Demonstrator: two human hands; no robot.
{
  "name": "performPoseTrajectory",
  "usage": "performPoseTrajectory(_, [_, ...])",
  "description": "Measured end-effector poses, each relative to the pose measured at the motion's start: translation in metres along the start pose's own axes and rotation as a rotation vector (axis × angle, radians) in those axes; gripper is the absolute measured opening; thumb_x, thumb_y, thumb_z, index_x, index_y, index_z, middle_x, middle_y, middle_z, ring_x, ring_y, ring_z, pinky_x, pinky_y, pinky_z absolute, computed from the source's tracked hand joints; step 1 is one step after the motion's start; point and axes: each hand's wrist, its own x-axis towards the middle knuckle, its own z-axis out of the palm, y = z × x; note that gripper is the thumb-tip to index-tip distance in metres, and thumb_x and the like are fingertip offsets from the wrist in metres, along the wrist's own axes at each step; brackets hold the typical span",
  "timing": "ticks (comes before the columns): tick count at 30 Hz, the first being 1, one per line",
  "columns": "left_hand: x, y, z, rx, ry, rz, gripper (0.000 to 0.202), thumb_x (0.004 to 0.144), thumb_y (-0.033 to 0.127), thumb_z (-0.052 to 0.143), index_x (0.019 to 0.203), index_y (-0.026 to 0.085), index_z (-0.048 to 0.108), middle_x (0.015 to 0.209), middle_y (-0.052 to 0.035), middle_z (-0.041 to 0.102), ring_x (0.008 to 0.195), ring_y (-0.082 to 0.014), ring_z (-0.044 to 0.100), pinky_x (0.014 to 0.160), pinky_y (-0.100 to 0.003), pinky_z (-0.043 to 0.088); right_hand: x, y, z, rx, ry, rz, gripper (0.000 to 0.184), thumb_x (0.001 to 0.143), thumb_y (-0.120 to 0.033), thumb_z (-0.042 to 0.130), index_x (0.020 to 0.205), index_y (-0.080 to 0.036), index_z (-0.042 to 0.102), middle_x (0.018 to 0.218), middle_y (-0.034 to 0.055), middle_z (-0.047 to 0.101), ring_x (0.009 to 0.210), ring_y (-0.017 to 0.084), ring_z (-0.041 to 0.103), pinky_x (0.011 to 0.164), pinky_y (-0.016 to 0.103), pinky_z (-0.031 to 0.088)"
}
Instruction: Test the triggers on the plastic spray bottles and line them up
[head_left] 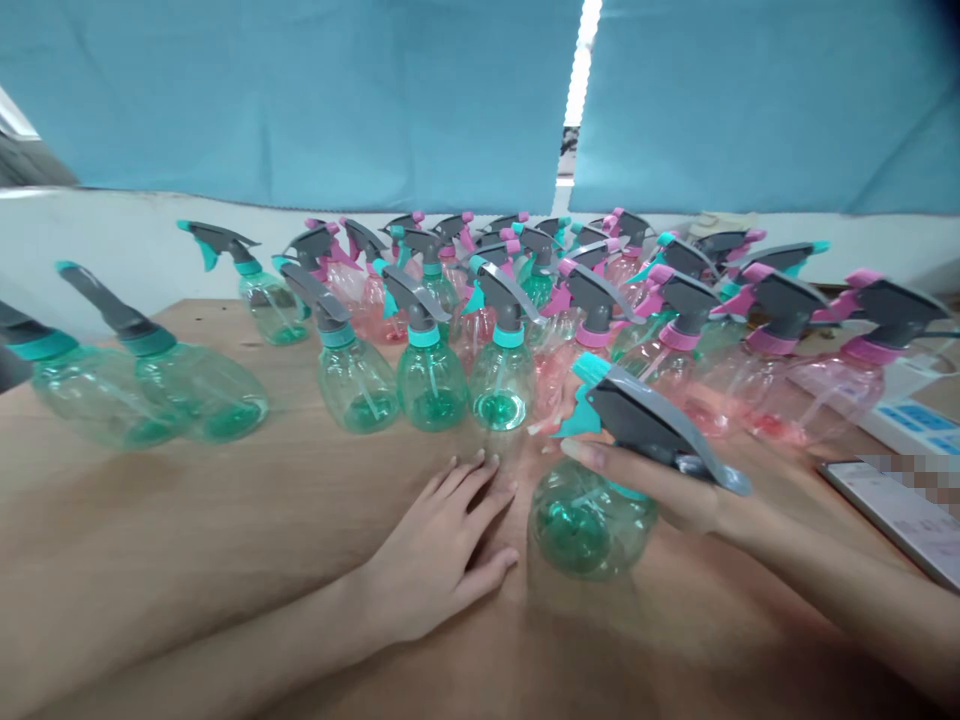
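Note:
My right hand [660, 485] grips a green spray bottle [589, 525] around its neck, below a grey head with a teal nozzle and trigger. The bottle tilts, its nozzle end pointing to the left. Part of the neck is hidden behind my fingers. To its left, my left hand [457, 535] lies flat on the wooden table [300, 540], fingers spread and holding nothing. Just beyond the left fingertips stands another green spray bottle [501, 385], upright, with a second green spray bottle [433, 385] beside it.
Several pink spray bottles [832, 385] and green ones crowd the back and right. Two green spray bottles [202, 390] lean at the left. A phone [892, 510] lies at the right edge, near a white-and-blue box [915, 420]. Blue curtains [337, 100] hang behind.

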Motion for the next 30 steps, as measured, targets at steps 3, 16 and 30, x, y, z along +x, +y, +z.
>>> performPoseTrajectory(3, [-0.0003, 0.0, 0.0, 0.0, -0.001, -0.002, 0.052, 0.096, 0.043, 0.049, 0.141, 0.017, 0.045, 0.146, -0.0141, 0.043, 0.136, -0.0325, 0.035, 0.109, -0.052, 0.03, -0.0005, -0.0053, -0.001, 0.021, -0.031, 0.053, 0.02, 0.088, -0.041, 0.058, 0.089, -0.025, 0.069, 0.068, 0.0001, 0.066, 0.066, 0.017, 0.066, 0.061, 0.029, 0.056])
performPoseTrajectory(16, [0.0011, 0.0004, -0.0006, -0.005, 0.004, 0.004, 0.051, 0.097, 0.041, 0.049, 0.14, 0.016, 0.044, 0.145, -0.014, 0.044, 0.137, -0.0321, 0.034, 0.109, -0.052, 0.03, -0.0026, -0.005, 0.0004, 0.099, -0.07, 0.063, 0.021, 0.089, -0.043, 0.056, 0.084, -0.024, 0.064, 0.068, -0.0008, 0.059, 0.063, 0.015, 0.06, 0.058, 0.027, 0.051])
performPoseTrajectory(30, [0.0008, 0.0002, -0.0008, 0.001, -0.007, -0.005, 0.051, 0.097, 0.042, 0.049, 0.14, 0.016, 0.044, 0.146, -0.0153, 0.042, 0.137, -0.0322, 0.033, 0.109, -0.052, 0.03, -0.0003, -0.0068, 0.0024, 0.141, -0.068, -0.016, 0.028, 0.09, -0.039, 0.056, 0.116, -0.031, 0.062, 0.082, 0.0006, 0.069, 0.072, 0.018, 0.067, 0.071, 0.033, 0.055])
